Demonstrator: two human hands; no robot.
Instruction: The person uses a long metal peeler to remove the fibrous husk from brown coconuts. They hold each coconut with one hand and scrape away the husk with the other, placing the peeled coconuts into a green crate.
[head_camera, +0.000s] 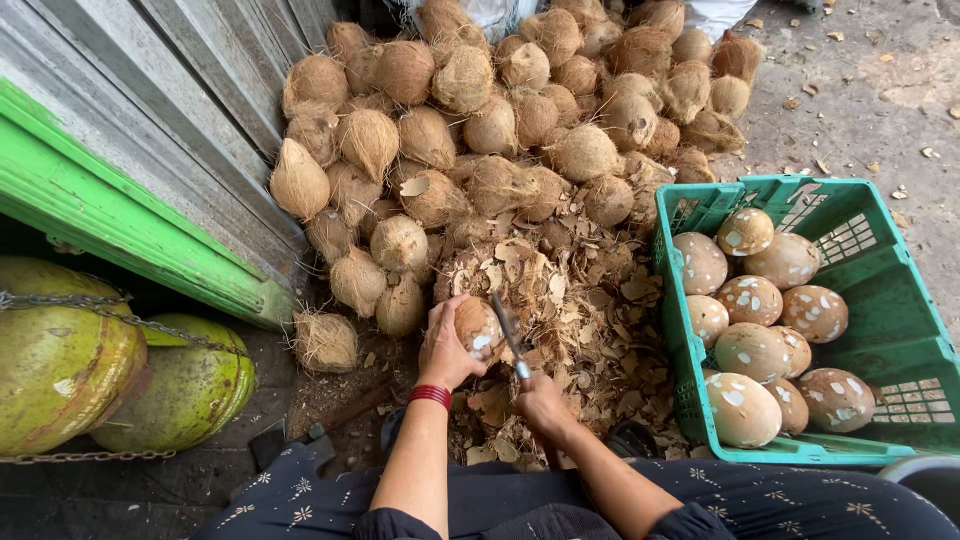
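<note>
My left hand (446, 350), with a red band at the wrist, grips a brown coconut (478, 328) whose shell is partly chipped away to white. My right hand (543, 402) holds a knife (507, 330) with its blade laid against the right side of that coconut. Both hands work just above a heap of brown shell chips (560, 300) on the ground in front of me.
A large pile of husked brown coconuts (480, 110) fills the ground ahead. A green plastic crate (900, 330) at right holds several peeled coconuts. At left are a green-edged metal wall (120, 215) and chained green cylinders (60, 360). Bare concrete lies far right.
</note>
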